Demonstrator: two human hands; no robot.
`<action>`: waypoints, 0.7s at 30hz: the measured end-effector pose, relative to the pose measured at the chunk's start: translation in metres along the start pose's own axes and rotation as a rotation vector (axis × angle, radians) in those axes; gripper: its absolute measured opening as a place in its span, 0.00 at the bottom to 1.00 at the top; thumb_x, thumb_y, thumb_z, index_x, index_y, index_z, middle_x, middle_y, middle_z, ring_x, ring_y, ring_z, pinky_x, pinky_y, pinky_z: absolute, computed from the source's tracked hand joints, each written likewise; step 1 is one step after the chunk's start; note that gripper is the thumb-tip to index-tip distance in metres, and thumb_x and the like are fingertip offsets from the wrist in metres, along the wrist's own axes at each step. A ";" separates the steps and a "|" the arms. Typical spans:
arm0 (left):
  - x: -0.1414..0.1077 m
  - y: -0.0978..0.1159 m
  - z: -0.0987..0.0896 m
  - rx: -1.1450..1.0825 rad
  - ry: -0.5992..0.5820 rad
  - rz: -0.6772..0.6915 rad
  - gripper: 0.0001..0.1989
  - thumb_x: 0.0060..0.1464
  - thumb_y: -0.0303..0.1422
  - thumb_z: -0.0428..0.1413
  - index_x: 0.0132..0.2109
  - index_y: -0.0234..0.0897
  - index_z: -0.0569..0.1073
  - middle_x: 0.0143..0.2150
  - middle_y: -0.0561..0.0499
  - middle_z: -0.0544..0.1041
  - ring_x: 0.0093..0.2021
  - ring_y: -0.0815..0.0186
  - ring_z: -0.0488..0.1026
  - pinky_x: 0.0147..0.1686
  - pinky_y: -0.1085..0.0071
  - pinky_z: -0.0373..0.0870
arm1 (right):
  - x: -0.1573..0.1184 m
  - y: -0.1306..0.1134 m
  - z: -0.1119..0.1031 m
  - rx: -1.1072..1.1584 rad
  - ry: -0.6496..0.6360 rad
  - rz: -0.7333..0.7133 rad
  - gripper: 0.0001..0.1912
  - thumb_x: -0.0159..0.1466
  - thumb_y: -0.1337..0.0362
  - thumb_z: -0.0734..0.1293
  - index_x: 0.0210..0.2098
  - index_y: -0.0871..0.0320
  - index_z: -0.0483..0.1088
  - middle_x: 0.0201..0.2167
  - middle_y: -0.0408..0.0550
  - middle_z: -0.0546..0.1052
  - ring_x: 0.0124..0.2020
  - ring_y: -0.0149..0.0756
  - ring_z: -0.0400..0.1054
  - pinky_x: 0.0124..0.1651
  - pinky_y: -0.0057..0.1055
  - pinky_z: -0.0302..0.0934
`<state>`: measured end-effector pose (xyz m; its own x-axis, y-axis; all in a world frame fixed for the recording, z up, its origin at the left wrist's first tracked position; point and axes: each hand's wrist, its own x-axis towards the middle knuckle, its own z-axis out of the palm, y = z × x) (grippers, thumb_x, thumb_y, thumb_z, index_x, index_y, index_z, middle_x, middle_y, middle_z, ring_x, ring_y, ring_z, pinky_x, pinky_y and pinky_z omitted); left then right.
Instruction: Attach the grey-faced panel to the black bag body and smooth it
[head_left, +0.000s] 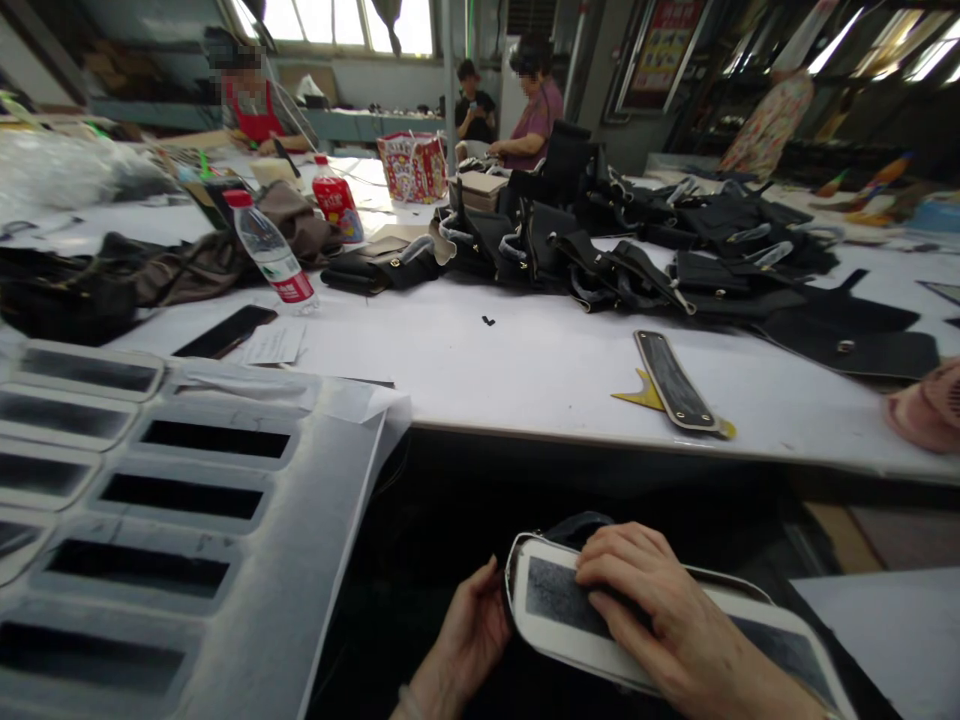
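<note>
Both my hands (471,625) (660,610) grip the white-rimmed panel (562,630), lower right, left pinching its end, right pressed on top, below the table's front edge (525,434).

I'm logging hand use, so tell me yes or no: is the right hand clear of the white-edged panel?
No, the right hand lies across the white-edged panel, its fingers over the dark inset.

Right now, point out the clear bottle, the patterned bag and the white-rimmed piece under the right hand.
Clear bottle (262,240): head view, bare side above the label.
Patterned bag (411,170): head view, middle of its front.
White-rimmed piece (553,592): head view, dark inset, left part.
</note>
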<state>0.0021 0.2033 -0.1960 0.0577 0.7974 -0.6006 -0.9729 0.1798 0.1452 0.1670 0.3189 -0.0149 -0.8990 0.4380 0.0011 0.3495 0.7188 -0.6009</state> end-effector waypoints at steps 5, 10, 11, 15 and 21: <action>0.005 -0.006 0.019 -0.050 -0.060 -0.077 0.19 0.60 0.40 0.56 0.49 0.28 0.77 0.43 0.41 0.82 0.50 0.53 0.76 0.55 0.60 0.65 | 0.003 -0.002 0.017 -0.142 0.151 0.063 0.11 0.65 0.75 0.62 0.43 0.54 0.65 0.44 0.51 0.70 0.47 0.47 0.63 0.48 0.48 0.59; 0.000 -0.001 0.028 -0.051 -0.043 -0.124 0.16 0.59 0.38 0.57 0.45 0.29 0.78 0.41 0.43 0.82 0.49 0.53 0.77 0.56 0.60 0.65 | -0.006 0.002 0.018 -0.247 0.174 0.155 0.12 0.62 0.69 0.71 0.42 0.55 0.65 0.40 0.49 0.69 0.40 0.47 0.62 0.43 0.46 0.59; -0.001 -0.001 0.028 -0.046 -0.038 -0.127 0.15 0.59 0.38 0.57 0.44 0.29 0.79 0.41 0.43 0.83 0.48 0.53 0.77 0.55 0.60 0.65 | -0.007 0.002 0.019 -0.255 0.157 0.169 0.11 0.62 0.69 0.70 0.41 0.55 0.65 0.39 0.49 0.69 0.40 0.46 0.62 0.43 0.45 0.59; -0.006 0.000 0.033 0.000 -0.013 -0.111 0.16 0.60 0.40 0.56 0.41 0.29 0.80 0.36 0.44 0.83 0.42 0.55 0.79 0.53 0.61 0.67 | -0.011 -0.001 0.025 -0.390 0.214 0.145 0.06 0.67 0.66 0.65 0.43 0.56 0.66 0.40 0.51 0.70 0.40 0.48 0.63 0.43 0.46 0.56; -0.020 0.004 0.050 0.209 0.034 -0.061 0.25 0.60 0.49 0.53 0.42 0.29 0.80 0.36 0.43 0.83 0.39 0.57 0.79 0.51 0.62 0.68 | -0.012 -0.004 0.035 -0.417 0.299 0.128 0.10 0.70 0.65 0.60 0.49 0.56 0.65 0.43 0.52 0.72 0.42 0.47 0.65 0.42 0.43 0.59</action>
<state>0.0079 0.2171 -0.1438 0.1041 0.7619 -0.6393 -0.9001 0.3456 0.2653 0.1672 0.2922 -0.0402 -0.7487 0.6278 0.2128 0.5819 0.7762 -0.2425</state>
